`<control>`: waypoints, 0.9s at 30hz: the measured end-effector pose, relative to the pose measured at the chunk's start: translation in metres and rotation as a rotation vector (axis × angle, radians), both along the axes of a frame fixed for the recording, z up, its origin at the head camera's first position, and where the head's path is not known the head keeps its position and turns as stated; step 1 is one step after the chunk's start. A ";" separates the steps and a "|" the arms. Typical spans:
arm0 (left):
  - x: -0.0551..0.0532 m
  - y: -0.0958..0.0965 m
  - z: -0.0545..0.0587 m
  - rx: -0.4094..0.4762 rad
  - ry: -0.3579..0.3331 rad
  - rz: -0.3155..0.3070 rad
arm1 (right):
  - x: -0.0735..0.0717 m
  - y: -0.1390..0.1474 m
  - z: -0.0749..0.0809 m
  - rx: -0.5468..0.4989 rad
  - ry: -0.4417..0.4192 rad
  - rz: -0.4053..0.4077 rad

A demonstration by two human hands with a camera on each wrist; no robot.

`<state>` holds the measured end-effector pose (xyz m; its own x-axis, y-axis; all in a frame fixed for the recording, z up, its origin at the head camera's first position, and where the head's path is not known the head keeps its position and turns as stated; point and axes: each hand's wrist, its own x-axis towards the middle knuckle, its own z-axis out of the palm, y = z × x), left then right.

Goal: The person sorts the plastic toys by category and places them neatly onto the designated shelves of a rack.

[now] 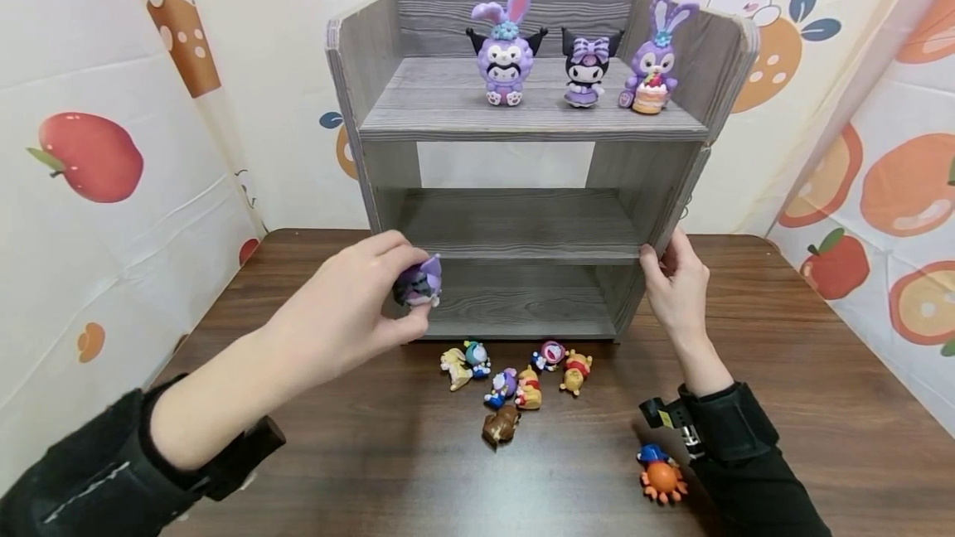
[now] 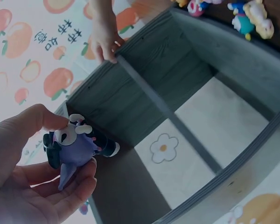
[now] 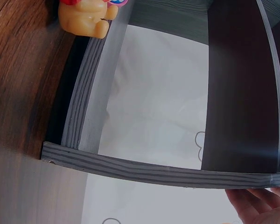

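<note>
My left hand (image 1: 346, 292) pinches a small purple and black figurine (image 1: 420, 281) between thumb and fingers, in front of the left side of a grey wood-grain shelf unit (image 1: 522, 222). In the left wrist view the figurine (image 2: 79, 147) shows a white patch and a pointed purple part. On the other side, my right hand (image 1: 681, 288) holds the edge of the unit's right side panel, thumb in front and fingers behind. Along the top shelf stand a purple bunny-eared figurine (image 1: 505, 60), a black-hooded figurine (image 1: 585, 73) and a purple rabbit with a cake (image 1: 653, 65).
Before the unit, several small figurines lie on the brown wooden table (image 1: 358, 454), among them a yellow bear in red (image 1: 576, 373) and a brown figurine (image 1: 501, 426). An orange crab-like toy (image 1: 662, 481) lies close to my right sleeve. Fruit-patterned cloth (image 1: 89, 272) hangs around.
</note>
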<state>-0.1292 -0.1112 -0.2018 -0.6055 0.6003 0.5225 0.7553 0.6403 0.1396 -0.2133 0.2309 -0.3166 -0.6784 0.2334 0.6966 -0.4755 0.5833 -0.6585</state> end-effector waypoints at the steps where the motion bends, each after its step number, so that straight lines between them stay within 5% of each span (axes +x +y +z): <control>1: -0.001 0.001 0.004 -0.006 0.004 -0.003 | -0.001 0.000 -0.001 0.001 0.002 0.000; 9: -0.025 0.000 0.024 -0.083 0.056 0.021 | 0.000 -0.001 0.001 0.004 0.002 -0.004; 16: -0.048 0.003 0.051 -0.112 0.113 0.037 | 0.016 -0.015 0.018 -0.011 0.002 -0.001; 27: -0.080 0.008 0.092 -0.191 0.121 0.175 | 0.020 -0.019 0.022 -0.001 -0.002 -0.009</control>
